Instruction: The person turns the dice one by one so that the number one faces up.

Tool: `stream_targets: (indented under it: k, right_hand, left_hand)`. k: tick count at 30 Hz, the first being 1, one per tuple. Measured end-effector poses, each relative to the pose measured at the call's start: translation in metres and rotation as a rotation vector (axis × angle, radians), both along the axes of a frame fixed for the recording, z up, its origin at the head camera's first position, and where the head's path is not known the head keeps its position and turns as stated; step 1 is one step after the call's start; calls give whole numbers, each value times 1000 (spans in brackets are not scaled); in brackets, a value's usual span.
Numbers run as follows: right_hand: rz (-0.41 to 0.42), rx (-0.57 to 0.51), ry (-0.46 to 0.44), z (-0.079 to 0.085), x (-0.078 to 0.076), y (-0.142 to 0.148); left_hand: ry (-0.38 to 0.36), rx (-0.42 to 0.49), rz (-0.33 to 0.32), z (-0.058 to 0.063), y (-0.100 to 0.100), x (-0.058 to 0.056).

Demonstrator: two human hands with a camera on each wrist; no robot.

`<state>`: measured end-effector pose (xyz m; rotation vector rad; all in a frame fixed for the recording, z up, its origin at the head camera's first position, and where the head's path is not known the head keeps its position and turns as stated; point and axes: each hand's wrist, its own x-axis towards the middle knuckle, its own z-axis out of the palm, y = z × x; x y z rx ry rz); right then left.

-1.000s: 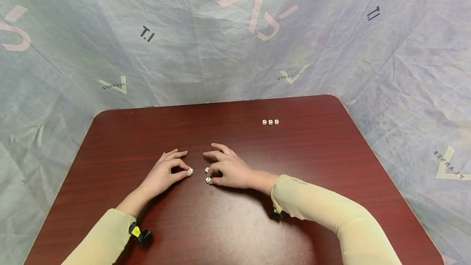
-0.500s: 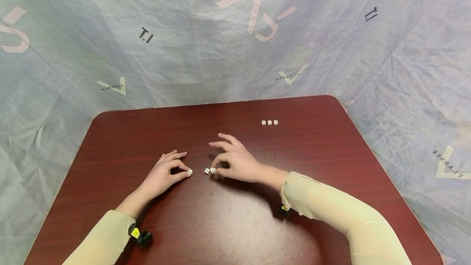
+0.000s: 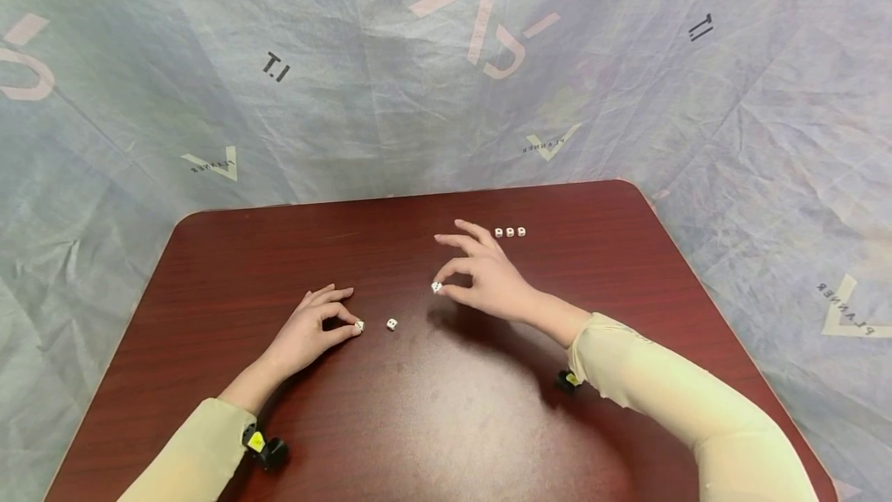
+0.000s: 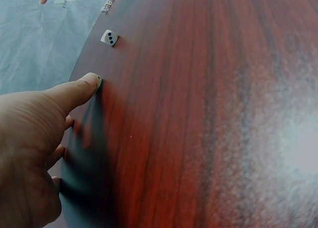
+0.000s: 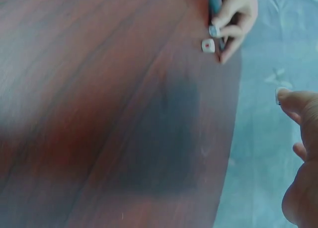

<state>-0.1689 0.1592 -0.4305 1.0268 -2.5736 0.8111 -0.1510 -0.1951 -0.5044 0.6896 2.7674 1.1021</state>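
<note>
My left hand [image 3: 307, 333] rests on the table and pinches a white die [image 3: 358, 326] between thumb and index finger; in the left wrist view the thumb mostly hides that die [image 4: 99, 82]. Just right of it a loose white die [image 3: 392, 324] lies on the wood, showing three dark pips on one side in the left wrist view. Above the table, my right hand [image 3: 488, 277] holds another white die [image 3: 437, 287] by thumb and index fingertips, its other fingers spread. Part of this die [image 5: 278, 96] shows at the thumb tip in the right wrist view.
Three white dice [image 3: 510, 232] stand in a row near the back of the dark red table [image 3: 446, 409], beyond the right hand. Grey printed cloth [image 3: 348, 84] hangs behind the table and at both sides. A black wrist camera [image 3: 268, 448] sits under the left sleeve.
My right hand has picked up one die from beside the loose one and carried it up, right and toward the back row. The left hand has stayed almost still.
</note>
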Motion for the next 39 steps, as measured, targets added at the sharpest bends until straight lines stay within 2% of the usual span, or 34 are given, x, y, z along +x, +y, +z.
stream_targets:
  k: [10,18,27,33,39]
  right_hand:
    - [-121,-4,-23,2,-10,45]
    - [-212,9,-59,-13,-16,69]
    - [-265,29,-132,-35,-15,77]
    - [-272,67,-167,-51,-15,78]
    - [-269,48,-173,-58,-14,76]
  left_hand:
    - [6,-2,-2,0,0,0]
    - [8,0,-4,1,0,0]
    - [7,4,-5,0,0,-1]
    - [14,4,-5,0,0,-1]
    - [6,-6,-2,-1,0,-1]
